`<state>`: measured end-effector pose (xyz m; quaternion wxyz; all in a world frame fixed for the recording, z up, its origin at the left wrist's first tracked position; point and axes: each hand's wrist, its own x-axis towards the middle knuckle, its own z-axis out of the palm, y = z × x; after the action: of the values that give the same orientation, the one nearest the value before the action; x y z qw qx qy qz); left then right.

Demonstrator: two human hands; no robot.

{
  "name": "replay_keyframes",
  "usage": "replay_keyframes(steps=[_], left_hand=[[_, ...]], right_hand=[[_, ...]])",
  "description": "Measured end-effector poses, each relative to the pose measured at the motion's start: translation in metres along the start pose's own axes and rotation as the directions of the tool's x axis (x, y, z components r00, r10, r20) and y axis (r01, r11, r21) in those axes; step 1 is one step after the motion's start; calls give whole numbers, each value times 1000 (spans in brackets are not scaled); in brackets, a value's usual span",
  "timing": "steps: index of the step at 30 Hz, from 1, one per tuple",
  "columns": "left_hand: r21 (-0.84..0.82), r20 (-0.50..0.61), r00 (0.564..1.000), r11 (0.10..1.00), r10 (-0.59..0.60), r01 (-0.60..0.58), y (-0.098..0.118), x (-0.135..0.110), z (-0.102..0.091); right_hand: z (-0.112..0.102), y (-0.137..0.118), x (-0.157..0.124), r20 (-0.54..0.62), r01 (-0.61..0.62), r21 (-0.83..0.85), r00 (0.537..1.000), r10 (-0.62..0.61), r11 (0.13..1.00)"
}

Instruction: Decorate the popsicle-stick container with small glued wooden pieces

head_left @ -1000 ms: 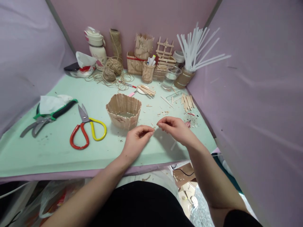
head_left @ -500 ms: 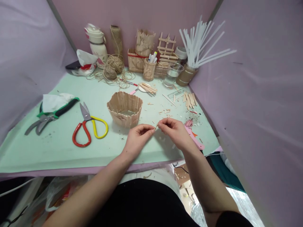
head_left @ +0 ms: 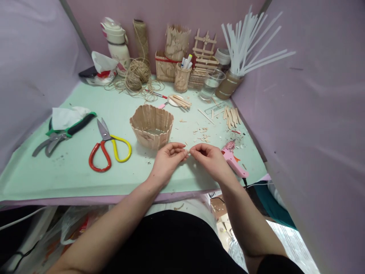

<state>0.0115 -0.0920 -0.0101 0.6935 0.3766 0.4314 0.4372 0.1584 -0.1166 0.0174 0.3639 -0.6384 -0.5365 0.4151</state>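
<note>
Right grip [head_left: 209, 160] pinched over mint-green tabletop [head_left: 68, 175], mauve wall [head_left: 159, 11] behind

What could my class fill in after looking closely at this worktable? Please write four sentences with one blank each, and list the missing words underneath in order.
1. The scissors have one red handle and one ____ handle.
2. The glue gun on the table is coloured ____.
3. The long white sticks stand in a holder coloured ____.
4. The person's left hand is nearer to the wooden basket than the ____ hand is.

Missing words: yellow; pink; brown; right.
</note>
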Motion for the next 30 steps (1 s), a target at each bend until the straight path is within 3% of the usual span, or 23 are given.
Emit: replay_keyframes(steps=[30], left_hand=[[20,-5,998,998,-61,61,3,1,0]], right_hand=[[2,3,0,-34,-89,67,995,92,994]])
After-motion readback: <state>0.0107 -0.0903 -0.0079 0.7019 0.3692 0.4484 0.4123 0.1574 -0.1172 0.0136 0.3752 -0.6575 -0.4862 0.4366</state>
